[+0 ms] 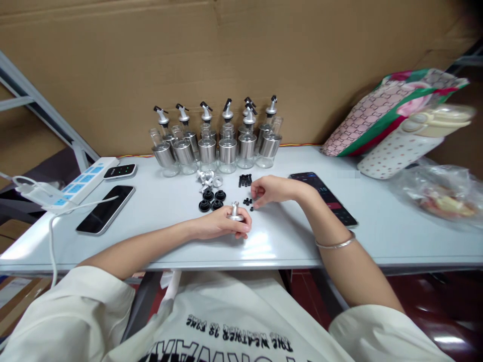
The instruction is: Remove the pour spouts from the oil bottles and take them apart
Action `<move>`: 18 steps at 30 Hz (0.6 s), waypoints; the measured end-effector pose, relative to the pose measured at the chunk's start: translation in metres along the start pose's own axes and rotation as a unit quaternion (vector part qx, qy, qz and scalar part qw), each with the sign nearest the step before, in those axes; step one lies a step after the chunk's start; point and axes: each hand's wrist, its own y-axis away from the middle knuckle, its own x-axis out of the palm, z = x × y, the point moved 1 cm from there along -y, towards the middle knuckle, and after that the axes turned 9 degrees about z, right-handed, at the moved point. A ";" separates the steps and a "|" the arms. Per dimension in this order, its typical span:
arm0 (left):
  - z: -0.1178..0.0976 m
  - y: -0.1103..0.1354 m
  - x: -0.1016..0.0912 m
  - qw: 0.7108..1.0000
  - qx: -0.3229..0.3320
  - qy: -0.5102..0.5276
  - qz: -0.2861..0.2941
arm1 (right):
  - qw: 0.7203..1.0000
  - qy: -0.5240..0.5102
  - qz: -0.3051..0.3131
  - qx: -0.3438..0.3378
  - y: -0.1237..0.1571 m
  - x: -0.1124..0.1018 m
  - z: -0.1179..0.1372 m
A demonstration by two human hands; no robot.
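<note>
My left hand (226,224) is closed round a silver pour spout (236,214), which stands upright out of its fingers. To the right, my right hand (272,191) hovers low beside several tiny black caps (247,201), thumb and curled fingers apart. Just behind these lie several short black levers (245,180) in a row. Left of the caps is a cluster of black round stoppers (212,200). A small heap of silver spout parts (209,180) lies behind the stoppers.
Several glass-and-steel bottles (228,151) stand in rows at the back, some topped with spouts. A phone (323,198) lies by my right forearm, another phone (105,210) and a power strip (81,183) at left. A tumbler (403,143) and plastic bag (441,193) are at right.
</note>
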 end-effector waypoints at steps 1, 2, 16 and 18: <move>0.000 0.000 0.000 1.000 0.000 0.000 0.000 | 1.000 0.004 0.001 0.005 0.000 0.000 0.000; 0.001 0.000 0.000 1.000 0.000 0.001 0.000 | 1.000 0.008 0.003 0.011 0.000 0.000 -0.001; 0.000 0.000 0.000 1.000 -0.011 -0.009 -0.011 | 1.000 -0.012 0.018 -0.017 0.000 0.001 0.006; 0.000 -0.001 0.000 1.000 -0.011 -0.010 -0.012 | 1.000 -0.012 0.010 -0.016 0.000 0.001 0.005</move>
